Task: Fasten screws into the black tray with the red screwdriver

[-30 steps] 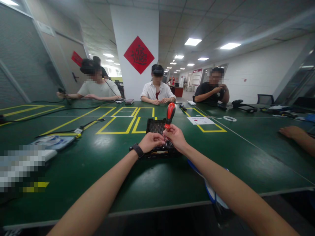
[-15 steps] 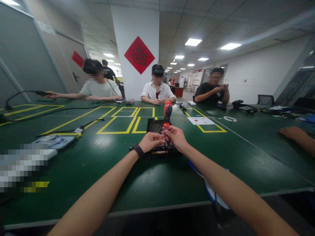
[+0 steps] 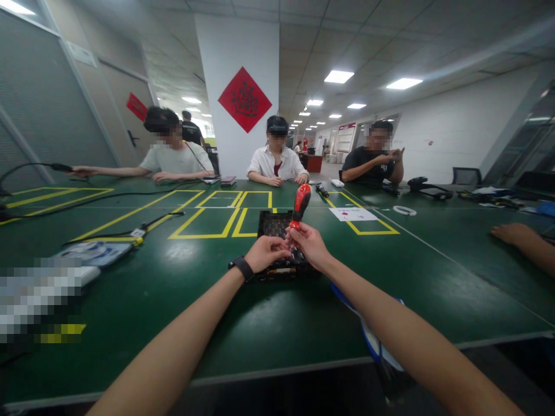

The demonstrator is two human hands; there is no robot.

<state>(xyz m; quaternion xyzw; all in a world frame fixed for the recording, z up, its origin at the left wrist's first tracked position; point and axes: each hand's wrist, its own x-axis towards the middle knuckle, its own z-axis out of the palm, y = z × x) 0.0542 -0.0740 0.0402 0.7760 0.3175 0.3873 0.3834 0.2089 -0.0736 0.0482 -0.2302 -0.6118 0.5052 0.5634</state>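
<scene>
An upright red and black screwdriver (image 3: 301, 203) is pinched by my right hand (image 3: 311, 245) just below its handle. Its handle points up and leans slightly right. My left hand (image 3: 265, 253), with a dark watch on the wrist, has thumb and fingers closed together at the lower end of the shaft. What sits between those fingertips is too small to make out. Both hands are over an open black case (image 3: 269, 222), which holds small dark pieces in its compartments. Fingers and wrists cover much of the case.
Yellow tape (image 3: 199, 236) marks rectangles on the green table (image 3: 173, 300). A printed sheet (image 3: 353, 214) and a white ring (image 3: 404, 211) lie to the right, cables and a bagged item (image 3: 93, 252) to the left. Several people sit around; another person's hand (image 3: 514, 234) rests at the right.
The screwdriver's handle has tipped to the right and dropped slightly. Both my hands stay over the case in nearly the same place.
</scene>
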